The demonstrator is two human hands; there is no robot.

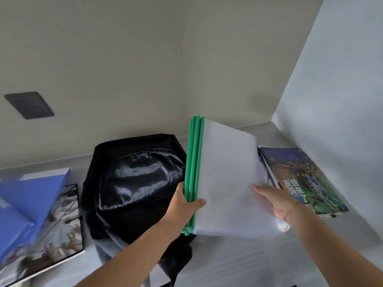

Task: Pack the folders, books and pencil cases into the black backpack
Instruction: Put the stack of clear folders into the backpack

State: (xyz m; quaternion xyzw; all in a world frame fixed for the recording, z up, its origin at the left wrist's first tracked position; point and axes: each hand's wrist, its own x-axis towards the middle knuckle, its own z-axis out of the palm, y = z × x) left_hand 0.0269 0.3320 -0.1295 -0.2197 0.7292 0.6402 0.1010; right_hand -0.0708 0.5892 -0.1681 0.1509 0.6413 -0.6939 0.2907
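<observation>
A stack of white folders (226, 175) with green spines is lifted off the table, tilted, just right of the black backpack (136, 183). My left hand (184, 204) grips the green spine edge, thumb on top. My right hand (273, 201) lies on the folders' right side with fingers fairly straight; its underside is hidden. The backpack lies on the table with its shiny lining showing. A book with a green and blue cover (300, 179) lies on other books at the right. At the left a blue book (31, 197) rests on a pale picture book (60, 230).
The light table (238, 264) runs into a corner, with walls close behind and on the right. A dark wall plate (29, 105) is set at the upper left. A small colourful item (283, 225) peeks out below my right wrist.
</observation>
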